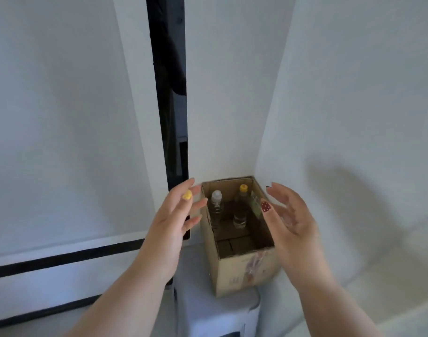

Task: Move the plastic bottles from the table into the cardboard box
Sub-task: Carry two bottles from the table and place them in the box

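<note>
Stool: a pale plastic stool [220, 310] stood nearest the camera, low in the centre, and bore the box on its top.
Left hand: the left hand [170, 223] hung just left of the box, fingers spread and relaxed, grasping nothing; the thumbnail was yellow. Whether the fingertips touched the box wall could not be told.
Right hand: the right hand [292, 221] hung just right of the box, palm turned inward, fingers loosely curved, empty; the thumbnail was dark red with pale dots.
Box: the box [242, 271] stood upright and open-topped between the two hands, pushed toward the corner of the room, with a faded print on its near face.
Bottles: two bottles stood upright inside the box at its far end, side by side.
Left bottle: the left bottle [217, 203] was clear with a whitish cap.
Right bottle: the right bottle [240, 207] looked darker and had a yellow cap and a greenish label.
Walls: white walls [354, 93] met behind the box.
Gap: a dark vertical gap [170, 93] ran up the wall left of the corner.
</note>
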Tool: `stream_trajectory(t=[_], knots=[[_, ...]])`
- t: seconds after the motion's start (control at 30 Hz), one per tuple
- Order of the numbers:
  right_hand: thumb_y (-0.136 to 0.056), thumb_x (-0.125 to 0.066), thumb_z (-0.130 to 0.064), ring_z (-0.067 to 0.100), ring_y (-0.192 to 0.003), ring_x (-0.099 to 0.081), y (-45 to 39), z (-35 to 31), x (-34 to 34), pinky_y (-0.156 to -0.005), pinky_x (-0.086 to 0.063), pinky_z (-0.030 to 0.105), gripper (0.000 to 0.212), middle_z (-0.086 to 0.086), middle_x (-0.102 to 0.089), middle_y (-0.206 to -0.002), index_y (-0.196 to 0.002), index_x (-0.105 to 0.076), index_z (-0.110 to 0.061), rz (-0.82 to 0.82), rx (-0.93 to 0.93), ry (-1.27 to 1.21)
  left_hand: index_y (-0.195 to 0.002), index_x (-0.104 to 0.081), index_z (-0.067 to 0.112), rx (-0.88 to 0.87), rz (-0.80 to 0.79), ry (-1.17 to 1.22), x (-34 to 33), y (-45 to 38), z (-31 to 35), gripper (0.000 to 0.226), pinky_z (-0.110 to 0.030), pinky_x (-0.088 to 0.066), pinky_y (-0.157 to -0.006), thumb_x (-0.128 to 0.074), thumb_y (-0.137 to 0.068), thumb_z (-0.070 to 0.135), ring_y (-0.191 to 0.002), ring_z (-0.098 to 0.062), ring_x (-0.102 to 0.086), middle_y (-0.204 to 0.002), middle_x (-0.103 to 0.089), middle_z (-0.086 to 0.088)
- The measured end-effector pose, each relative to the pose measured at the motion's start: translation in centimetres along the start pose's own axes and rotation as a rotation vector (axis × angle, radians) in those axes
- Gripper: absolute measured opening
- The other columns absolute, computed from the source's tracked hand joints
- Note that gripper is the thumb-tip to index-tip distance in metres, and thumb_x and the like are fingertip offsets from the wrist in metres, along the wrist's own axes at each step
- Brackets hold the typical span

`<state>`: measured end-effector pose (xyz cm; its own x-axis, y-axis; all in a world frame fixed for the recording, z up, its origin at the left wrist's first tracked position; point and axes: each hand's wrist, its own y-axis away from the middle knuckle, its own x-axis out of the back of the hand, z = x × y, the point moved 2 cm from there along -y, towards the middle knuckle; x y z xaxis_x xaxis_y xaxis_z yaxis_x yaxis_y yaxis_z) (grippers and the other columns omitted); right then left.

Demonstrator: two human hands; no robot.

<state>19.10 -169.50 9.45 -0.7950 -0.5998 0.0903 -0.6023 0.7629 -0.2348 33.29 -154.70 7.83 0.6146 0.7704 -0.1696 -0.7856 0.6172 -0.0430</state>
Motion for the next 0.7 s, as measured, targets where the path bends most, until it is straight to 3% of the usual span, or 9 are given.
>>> stream_trajectory(t=[0.1,0.23,0.53,0.7], knots=[[-0.094,-0.056,-0.016,0.013,-0.109,-0.067,5.0,-1.5,1.7,-0.095,-0.053,0.037,0.03,-0.013,-0.069,-0.119,-0.114,-0.062,-0.038,-0.01,-0.019,-0.158,-0.136,-0.056,0.025,0.079,-0.032,0.298,-0.5,5.9,1.3,0.054,-0.046,-0.047,-0.102,-0.046,-0.091,0.053,-0.12,-0.023,-0.065,-0.137,-0.064,-0.001],[-0.095,-0.051,-0.018,0.019,-0.107,-0.069,12.1,-3.9,4.3,-0.094,-0.053,0.045,0.031,0.0,-0.067,-0.124,-0.123,-0.06,-0.029,-0.063,-0.038,-0.266,-0.14,-0.053,0.018,0.077,-0.028,0.433,-1.3,14.5,2.5,0.065,-0.048,-0.046,-0.103,-0.04,-0.087,0.054,-0.121,-0.029,-0.064,-0.137,-0.064,-0.006],[-0.092,-0.054,-0.025,0.018,-0.103,-0.07,28.8,-10.6,8.9,-0.087,-0.055,0.039,0.033,-0.008,-0.07,-0.117,-0.123,-0.061,-0.033,-0.133,-0.008,-0.26,-0.139,-0.055,0.022,-0.06,-0.049,0.299,-1.7,33.5,6.3,0.062,-0.045,-0.046,-0.099,-0.039,-0.088,0.054,-0.123,-0.024,-0.063,-0.138,-0.063,0.0],[-0.097,-0.051,-0.021,0.021,-0.097,-0.071,37.5,-13.9,8.8,-0.09,-0.055,0.047,0.031,-0.005,-0.07,-0.115,-0.123,-0.061,-0.034,-0.116,0.011,-0.229,-0.135,-0.059,0.024,-0.166,-0.063,0.192,0.6,42.2,8.6,0.056,-0.035,-0.047,-0.081,-0.042,-0.087,0.049,-0.094,-0.015,-0.068,-0.131,-0.067,0.0]])
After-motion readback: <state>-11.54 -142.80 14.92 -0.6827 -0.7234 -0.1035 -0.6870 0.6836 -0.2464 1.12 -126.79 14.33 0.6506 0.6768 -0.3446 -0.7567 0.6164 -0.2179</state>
